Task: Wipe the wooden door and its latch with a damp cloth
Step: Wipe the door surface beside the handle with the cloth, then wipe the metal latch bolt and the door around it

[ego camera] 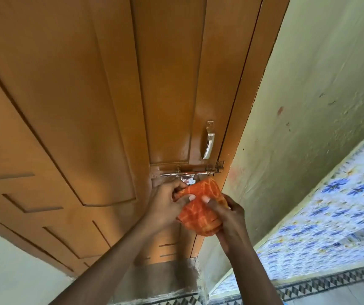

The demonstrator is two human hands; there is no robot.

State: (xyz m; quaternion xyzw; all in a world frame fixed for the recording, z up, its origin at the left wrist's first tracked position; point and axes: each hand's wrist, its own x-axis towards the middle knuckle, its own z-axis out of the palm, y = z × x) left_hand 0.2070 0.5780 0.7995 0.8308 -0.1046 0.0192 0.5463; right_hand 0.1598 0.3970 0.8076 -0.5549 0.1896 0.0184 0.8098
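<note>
An orange-brown panelled wooden door [102,102] fills the upper left of the view. Its metal sliding latch [187,172] runs across the right stile, with a metal pull handle [209,140] above it. An orange patterned cloth [203,208] is bunched just below the latch. My left hand [165,205] pinches the cloth's left end, close to the latch's hanging plate. My right hand [227,214] grips the cloth from the right and underneath. Both hands hold it a little in front of the door.
A pale green wall [308,106] stands right of the door frame [249,106]. A blue-flowered fabric [330,205] hangs at the lower right. A patterned tile border [308,285] runs along the bottom, and a grey threshold [165,280] lies under the door.
</note>
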